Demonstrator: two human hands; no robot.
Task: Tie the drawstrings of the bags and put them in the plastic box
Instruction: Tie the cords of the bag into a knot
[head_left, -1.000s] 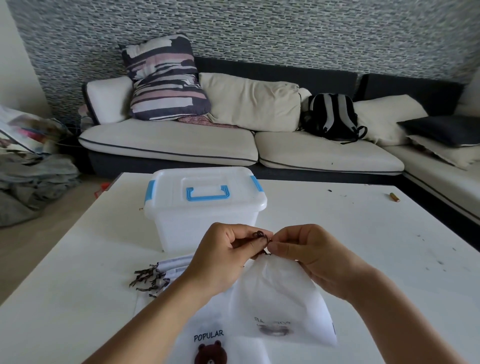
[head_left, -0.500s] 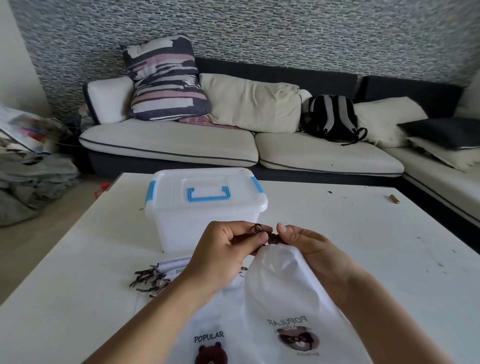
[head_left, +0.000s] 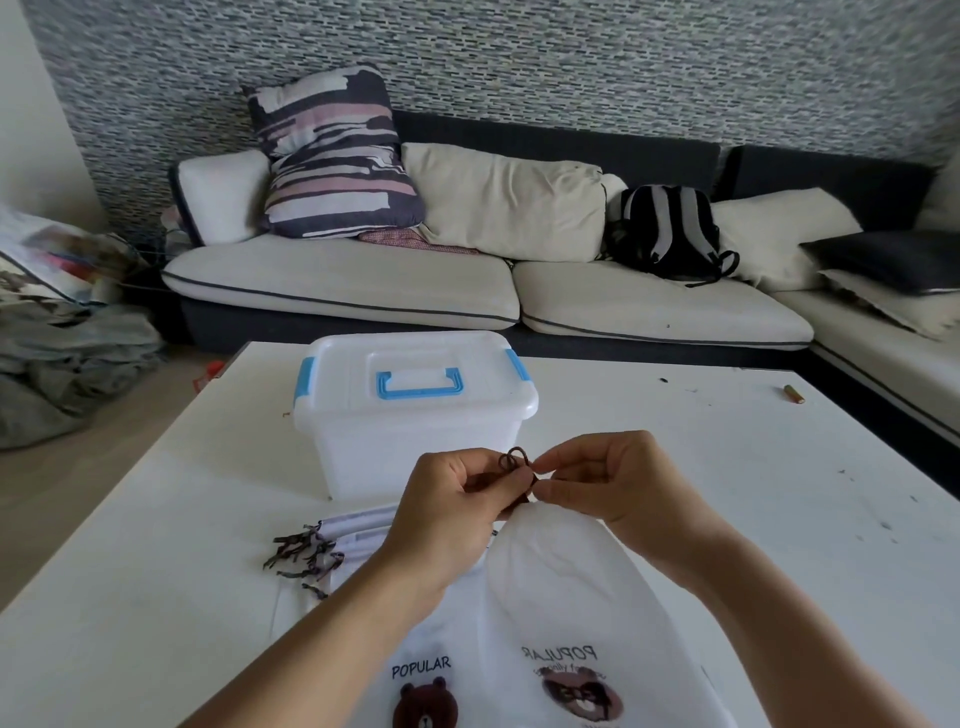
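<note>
A white drawstring bag (head_left: 571, 597) with a bear print hangs from my hands above the white table (head_left: 753, 493), its mouth gathered. Its brown drawstring (head_left: 514, 460) forms small loops between my fingers. My left hand (head_left: 457, 499) pinches the cord from the left and my right hand (head_left: 613, 483) pinches it from the right. Under the bag lies a pile of more white bags (head_left: 363, 540) with brown cord ends (head_left: 301, 551) at their left side. The translucent plastic box (head_left: 415, 415) with a blue handle stands just beyond my hands, lid on.
A small brown stick (head_left: 794, 395) lies near the table's far right edge. Behind the table is a sofa (head_left: 363, 280) with cushions and a black backpack (head_left: 667, 228). A heap of grey cloth (head_left: 62, 358) lies on the floor at the left.
The bag has turned so its bear print faces me and hangs lower. My fingers have worked the cord into small loops that stand up between both hands.
</note>
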